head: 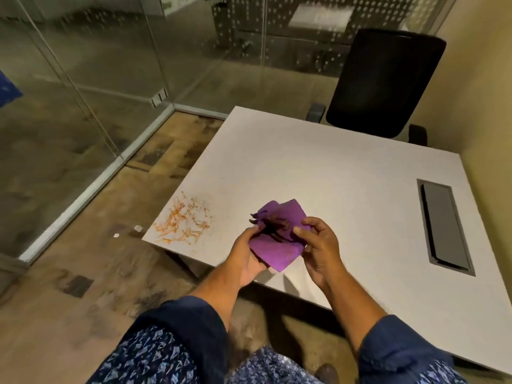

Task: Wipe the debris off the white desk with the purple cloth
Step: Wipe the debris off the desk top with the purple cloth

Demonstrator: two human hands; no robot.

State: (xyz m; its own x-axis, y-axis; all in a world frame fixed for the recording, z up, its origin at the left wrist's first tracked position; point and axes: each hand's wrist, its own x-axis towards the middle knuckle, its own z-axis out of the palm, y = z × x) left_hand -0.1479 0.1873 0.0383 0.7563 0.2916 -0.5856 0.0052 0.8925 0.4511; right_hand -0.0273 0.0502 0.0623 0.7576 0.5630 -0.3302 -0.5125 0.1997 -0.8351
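A scatter of orange debris [184, 223] lay on the near left corner of the white bench [332, 176], well to the left of the fingers and not yet touched by anything. It looked like thin, dry strands and crumbs, light enough that a soft sweep would probably push them along, though loose bits could roll off the bench edge just beside them. The left hand [248, 257] cupped the purple cloth [278, 239] from below, its fingers curled shut on the cloth's near left edge. The cloth hung between the two hands, above the near edge of the bench and not resting on it. It was limp and thin, creased into folds, with dark specks caught in the middle crease, so it would likely drape and bunch rather than keep any shape. The right hand [321, 245] pinched the cloth's right side, thumb and forefinger closed on a fold. To wipe well, the cloth would best be gathered into a flat pad under the palm, held from its top rather than by a corner. A dark cable tray [443, 225] sat in the bench well right of the fingers.
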